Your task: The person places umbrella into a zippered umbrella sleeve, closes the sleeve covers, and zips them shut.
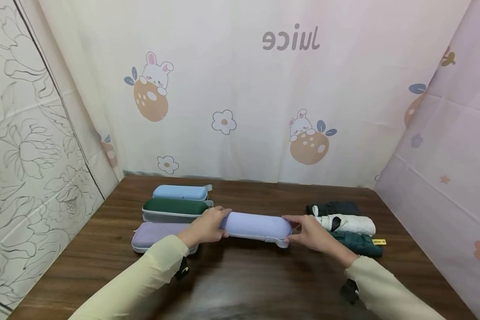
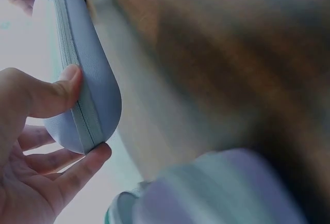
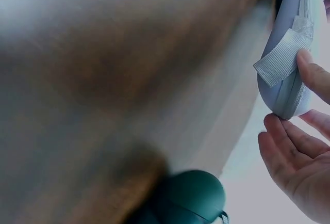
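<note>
A lavender zippered hard case (image 1: 257,225) is held level above the table between both hands. My left hand (image 1: 208,225) grips its left end. In the left wrist view, the thumb presses the grey zipper band while the other fingers support the rounded end of the case (image 2: 98,74). My right hand (image 1: 312,234) holds the right end. The right wrist view shows that thumb beside a grey fabric tab (image 3: 284,58), with the fingers under the end. The zipper looks closed.
Left of the hands lie a light blue case (image 1: 179,192), a dark green case (image 1: 175,206) and a purple case (image 1: 157,234). On the right are folded umbrellas: black (image 1: 337,207), white (image 1: 353,224) and dark green (image 1: 356,243). A curtain (image 1: 248,89) hangs behind the wooden table (image 1: 240,284).
</note>
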A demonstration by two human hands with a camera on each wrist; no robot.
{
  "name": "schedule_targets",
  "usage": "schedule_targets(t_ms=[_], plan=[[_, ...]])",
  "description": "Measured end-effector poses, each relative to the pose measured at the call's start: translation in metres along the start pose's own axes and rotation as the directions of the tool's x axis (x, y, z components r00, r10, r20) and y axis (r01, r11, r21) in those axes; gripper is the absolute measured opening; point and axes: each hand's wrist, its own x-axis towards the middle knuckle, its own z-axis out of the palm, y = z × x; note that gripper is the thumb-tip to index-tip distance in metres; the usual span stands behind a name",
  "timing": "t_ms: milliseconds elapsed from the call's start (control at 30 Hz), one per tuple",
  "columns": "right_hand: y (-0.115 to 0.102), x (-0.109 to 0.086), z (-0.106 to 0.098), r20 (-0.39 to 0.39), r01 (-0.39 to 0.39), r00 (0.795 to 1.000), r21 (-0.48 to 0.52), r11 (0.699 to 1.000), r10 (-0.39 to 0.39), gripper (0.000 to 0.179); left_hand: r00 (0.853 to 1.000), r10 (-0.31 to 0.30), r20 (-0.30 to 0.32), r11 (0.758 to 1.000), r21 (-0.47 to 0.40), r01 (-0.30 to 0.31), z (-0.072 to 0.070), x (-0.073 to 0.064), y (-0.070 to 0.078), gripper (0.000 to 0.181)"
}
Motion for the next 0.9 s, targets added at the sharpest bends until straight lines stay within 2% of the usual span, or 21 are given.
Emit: schedule_targets(t_ms=[200, 367, 533, 733, 900], plan=[[0.004, 0.026, -0.020, -0.039, -0.004, 0.999, 0.053, 0.999, 0.006, 0.058, 0.999, -0.048, -0.010, 0.998, -0.037, 0.048, -0.017, 0.027, -0.007, 0.065], [0.009, 0.050, -0.038, -0.081, -0.057, 0.995, 0.107, 0.993, 0.066, 0.058, 0.997, -0.065, -0.042, 0.998, -0.018, 0.065, -0.029, 0.057, -0.016, 0.065], [0.017, 0.077, -0.053, -0.089, -0.101, 0.990, 0.136, 0.986, 0.114, 0.058, 0.994, -0.090, -0.056, 0.996, -0.005, 0.089, -0.037, 0.086, -0.026, 0.061], [0.026, 0.107, -0.064, -0.102, -0.164, 0.978, 0.172, 0.971, 0.183, 0.058, 0.991, -0.103, -0.085, 0.994, -0.046, 0.099, -0.039, 0.113, -0.041, 0.054], [0.036, 0.125, -0.058, -0.120, -0.156, 0.976, 0.182, 0.971, 0.180, 0.058, 0.980, -0.139, -0.140, 0.990, -0.055, 0.132, -0.032, 0.123, -0.051, 0.048]])
